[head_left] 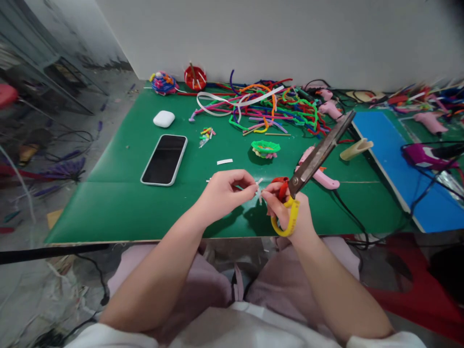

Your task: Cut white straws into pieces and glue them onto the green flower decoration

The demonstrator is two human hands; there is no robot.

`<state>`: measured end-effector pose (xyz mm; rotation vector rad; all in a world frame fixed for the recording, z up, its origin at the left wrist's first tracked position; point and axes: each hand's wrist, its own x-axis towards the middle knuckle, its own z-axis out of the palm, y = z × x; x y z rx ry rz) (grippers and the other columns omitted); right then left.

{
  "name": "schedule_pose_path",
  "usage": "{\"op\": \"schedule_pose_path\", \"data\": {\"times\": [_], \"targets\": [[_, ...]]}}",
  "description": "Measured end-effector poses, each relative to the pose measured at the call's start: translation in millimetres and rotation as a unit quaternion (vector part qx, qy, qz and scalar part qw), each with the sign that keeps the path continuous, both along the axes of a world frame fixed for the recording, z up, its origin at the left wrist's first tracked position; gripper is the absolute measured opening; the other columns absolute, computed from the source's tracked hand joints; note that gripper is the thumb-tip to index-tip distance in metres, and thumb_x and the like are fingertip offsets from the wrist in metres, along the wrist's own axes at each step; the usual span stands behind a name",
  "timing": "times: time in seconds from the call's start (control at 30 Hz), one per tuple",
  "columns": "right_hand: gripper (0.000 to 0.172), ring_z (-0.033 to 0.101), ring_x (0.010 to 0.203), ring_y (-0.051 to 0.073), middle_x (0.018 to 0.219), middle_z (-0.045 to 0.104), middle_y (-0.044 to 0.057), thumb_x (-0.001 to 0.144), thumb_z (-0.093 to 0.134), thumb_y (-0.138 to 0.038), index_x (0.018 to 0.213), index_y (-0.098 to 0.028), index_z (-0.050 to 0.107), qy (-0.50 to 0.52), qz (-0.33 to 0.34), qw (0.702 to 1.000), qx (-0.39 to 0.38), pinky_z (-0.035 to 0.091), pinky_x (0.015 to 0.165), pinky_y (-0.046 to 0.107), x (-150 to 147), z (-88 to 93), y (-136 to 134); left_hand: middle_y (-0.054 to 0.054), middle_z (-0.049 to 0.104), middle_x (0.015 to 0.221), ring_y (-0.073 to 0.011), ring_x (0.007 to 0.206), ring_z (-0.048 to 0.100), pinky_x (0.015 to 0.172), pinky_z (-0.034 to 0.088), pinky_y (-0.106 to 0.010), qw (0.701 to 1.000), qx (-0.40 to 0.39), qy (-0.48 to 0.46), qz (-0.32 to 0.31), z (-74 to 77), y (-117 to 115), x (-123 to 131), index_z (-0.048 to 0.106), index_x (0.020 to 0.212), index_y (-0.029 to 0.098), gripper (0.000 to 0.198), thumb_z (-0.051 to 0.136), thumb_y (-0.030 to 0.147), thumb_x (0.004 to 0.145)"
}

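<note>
Between the fingertips of my two hands is a small white strip piece [260,192] with several short arms. My left hand [230,191] pinches it from the left. My right hand [286,210] pinches it from the right, and scissors [308,169] with one red and one yellow handle loop hang on that hand, blades pointing up and away to the right. Beyond the hands lies a short white strip [224,162]. A small green-rimmed basket-like craft piece [266,148] sits farther back. The pink glue gun [321,176] rests right of it, partly behind the scissors.
A phone [165,160] and a white earbud case [164,119] lie left on the green table [108,193]. Tangled coloured pipe cleaners [253,104] spread along the back. At right are a blue board [391,169], cables and a magenta tool [424,157].
</note>
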<state>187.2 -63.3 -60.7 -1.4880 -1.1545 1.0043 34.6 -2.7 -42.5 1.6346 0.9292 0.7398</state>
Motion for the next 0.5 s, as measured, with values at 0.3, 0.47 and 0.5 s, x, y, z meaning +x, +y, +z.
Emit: {"op": "schedule_pose_path", "data": {"times": [0.3, 0.47, 0.5], "targets": [[0.017, 0.046, 0.038, 0.007, 0.049, 0.048, -0.006, 0.074, 0.062, -0.035, 0.07, -0.019, 0.06, -0.007, 0.014, 1.0, 0.013, 0.04, 0.038, 0.019, -0.8, -0.6, -0.8, 0.0, 0.062, 0.065, -0.0104, 0.062, 0.058, 0.058, 0.047, -0.021, 1.0, -0.012, -0.022, 0.015, 5.0, 5.3, -6.9, 0.062, 0.072, 0.014, 0.016, 0.062, 0.03, 0.075], [0.019, 0.043, 0.037, 0.006, 0.05, 0.047, -0.007, 0.076, 0.06, -0.036, 0.07, -0.019, 0.057, -0.003, 0.032, 0.999, 0.009, 0.041, 0.038, 0.019, -0.9, 0.0, -2.1, 0.0, 0.063, 0.065, -0.0103, 0.062, 0.058, 0.058, 0.047, -0.021, 1.0, -0.007, -0.02, 0.014, 5.1, 5.0, -7.2, 0.062, 0.072, 0.014, 0.016, 0.062, 0.029, 0.075], [0.019, 0.044, 0.037, 0.006, 0.05, 0.047, -0.007, 0.076, 0.06, -0.037, 0.07, -0.019, 0.057, -0.001, 0.037, 0.999, 0.006, 0.041, 0.038, 0.019, -0.5, -0.3, -2.2, 0.0, 0.063, 0.065, -0.0103, 0.062, 0.058, 0.058, 0.047, -0.021, 1.0, -0.008, -0.021, 0.013, 5.0, 5.1, -7.3, 0.062, 0.072, 0.014, 0.016, 0.062, 0.029, 0.075]]}}
